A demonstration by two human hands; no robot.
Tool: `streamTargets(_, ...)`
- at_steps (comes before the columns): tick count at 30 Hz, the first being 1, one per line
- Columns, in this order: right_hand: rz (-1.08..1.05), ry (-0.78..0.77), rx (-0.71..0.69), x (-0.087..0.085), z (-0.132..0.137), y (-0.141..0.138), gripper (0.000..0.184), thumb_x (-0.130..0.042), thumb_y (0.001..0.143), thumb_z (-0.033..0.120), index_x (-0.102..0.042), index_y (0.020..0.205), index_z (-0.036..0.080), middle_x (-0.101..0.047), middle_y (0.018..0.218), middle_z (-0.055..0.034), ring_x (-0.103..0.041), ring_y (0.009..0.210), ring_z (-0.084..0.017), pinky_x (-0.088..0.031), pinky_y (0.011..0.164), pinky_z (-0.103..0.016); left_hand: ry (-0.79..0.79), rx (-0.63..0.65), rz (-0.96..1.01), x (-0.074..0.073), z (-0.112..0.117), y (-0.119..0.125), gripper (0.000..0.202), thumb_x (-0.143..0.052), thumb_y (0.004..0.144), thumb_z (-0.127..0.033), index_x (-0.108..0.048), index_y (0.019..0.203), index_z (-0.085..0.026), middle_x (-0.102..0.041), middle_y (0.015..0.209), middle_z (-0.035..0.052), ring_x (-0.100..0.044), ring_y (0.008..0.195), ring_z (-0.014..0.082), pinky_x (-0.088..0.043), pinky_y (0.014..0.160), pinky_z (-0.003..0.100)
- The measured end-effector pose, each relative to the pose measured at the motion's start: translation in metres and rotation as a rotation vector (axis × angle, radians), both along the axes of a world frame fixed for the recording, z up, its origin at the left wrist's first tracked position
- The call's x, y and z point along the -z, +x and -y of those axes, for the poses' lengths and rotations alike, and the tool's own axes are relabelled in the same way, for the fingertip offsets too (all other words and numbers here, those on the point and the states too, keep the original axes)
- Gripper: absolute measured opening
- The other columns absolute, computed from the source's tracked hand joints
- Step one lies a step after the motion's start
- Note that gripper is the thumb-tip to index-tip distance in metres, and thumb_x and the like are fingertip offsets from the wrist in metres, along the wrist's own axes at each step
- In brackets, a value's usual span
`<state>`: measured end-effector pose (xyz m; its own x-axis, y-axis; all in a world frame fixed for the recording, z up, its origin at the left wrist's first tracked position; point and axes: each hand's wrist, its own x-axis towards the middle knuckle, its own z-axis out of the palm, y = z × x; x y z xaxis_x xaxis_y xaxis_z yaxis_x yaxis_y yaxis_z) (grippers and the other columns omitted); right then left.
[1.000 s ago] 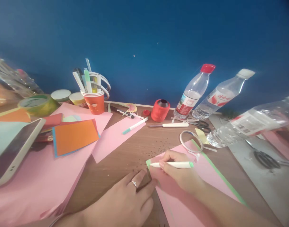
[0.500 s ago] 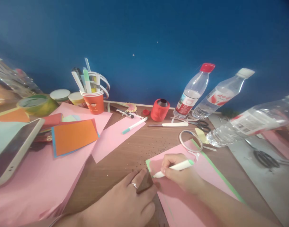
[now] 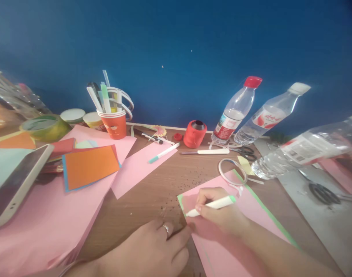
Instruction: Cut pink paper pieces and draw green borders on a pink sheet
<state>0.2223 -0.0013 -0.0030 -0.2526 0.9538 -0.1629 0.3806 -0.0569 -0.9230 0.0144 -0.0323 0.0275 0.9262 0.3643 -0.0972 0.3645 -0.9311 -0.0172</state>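
My right hand [image 3: 218, 209] is closed around a white marker [image 3: 218, 203] with a pale green end. The marker's tip touches the left edge of a pink sheet of paper [image 3: 233, 246], which has green strips along its top left corner and right side. My left hand [image 3: 155, 246], wearing a ring, rests palm down on the table beside that edge. One finger reaches to the paper, while others bend downward with their tips hidden. Nothing shows in it. A roll of narrow white tape [image 3: 220, 172] lies at the sheet's far corner.
Beyond the hands are a capped marker [image 3: 164, 152], a white-handled knife [image 3: 213, 152], a red spool [image 3: 195, 134] and a clear bottle [image 3: 232, 115] among others. Leftward stand a paper cup [image 3: 115, 125] of pens, orange card [image 3: 91, 167] and a phone [image 3: 20, 188]. Scissors [image 3: 324, 192] lie right.
The ringed finger and its neighbour on my left hand have bent and drawn back from the table ahead. My right hand and the marker have barely shifted.
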Motion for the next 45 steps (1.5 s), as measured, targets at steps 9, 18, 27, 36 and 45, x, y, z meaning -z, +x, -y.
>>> streamTargets(9, -0.006, 0.009, 0.046, 0.0031, 0.0005, -0.0008, 0.018, -0.053, 0.072, 0.018, -0.045, 0.056, 0.018, -0.044, 0.053, 0.0046, -0.037, 0.052, -0.01, -0.027, 0.049, -0.023, -0.019, 0.094, 0.015, 0.0045, -0.0087, -0.0004, 0.015, -0.051, 0.086, -0.024, -0.065, 0.093, -0.019, -0.057, 0.126, 0.0054, -0.06, 0.067, 0.0165, -0.04, 0.05, 0.031)
streamTargets(18, -0.001, 0.034, 0.111, 0.0016, -0.0004, -0.0007, 0.019, -0.055, 0.074, 0.021, -0.047, 0.057, 0.019, -0.046, 0.054, 0.004, -0.04, 0.052, -0.011, -0.029, 0.049, -0.023, -0.029, 0.097, 0.037, 0.0048, -0.01, -0.0013, 0.013, -0.053, 0.085, -0.023, -0.065, 0.09, -0.019, -0.058, 0.125, 0.0059, -0.059, 0.066, 0.0154, -0.039, 0.049, 0.031)
streamTargets(27, -0.002, 0.0, 0.064, 0.0008, -0.0011, -0.001, 0.019, -0.056, 0.072, 0.021, -0.047, 0.056, 0.018, -0.045, 0.052, 0.0044, -0.038, 0.051, -0.011, -0.027, 0.048, -0.023, 0.007, 0.089, 0.038, 0.0029, -0.008, -0.0017, 0.012, -0.055, 0.084, -0.023, -0.066, 0.088, -0.019, -0.058, 0.126, 0.0048, -0.059, 0.065, 0.0153, -0.04, 0.052, 0.032)
streamTargets(36, -0.003, 0.008, 0.099, -0.0026, -0.001, -0.0015, 0.019, -0.055, 0.072, 0.02, -0.048, 0.055, 0.019, -0.047, 0.052, 0.0039, -0.041, 0.051, -0.011, -0.029, 0.048, -0.024, -0.015, 0.086, 0.019, 0.005, -0.008, -0.0007, 0.015, -0.052, 0.085, -0.023, -0.065, 0.091, -0.019, -0.055, 0.129, 0.0058, -0.059, 0.067, 0.0158, -0.038, 0.051, 0.032)
streamTargets(45, -0.02, 0.003, 0.128, -0.0024, -0.0017, -0.0009, 0.017, -0.054, 0.074, 0.022, -0.048, 0.057, 0.019, -0.051, 0.056, 0.0032, -0.044, 0.054, -0.012, -0.031, 0.051, -0.024, -0.036, 0.092, 0.023, 0.0047, -0.0087, -0.0021, 0.013, -0.053, 0.085, -0.023, -0.064, 0.089, -0.019, -0.057, 0.127, 0.0059, -0.058, 0.064, 0.0153, -0.036, 0.048, 0.031)
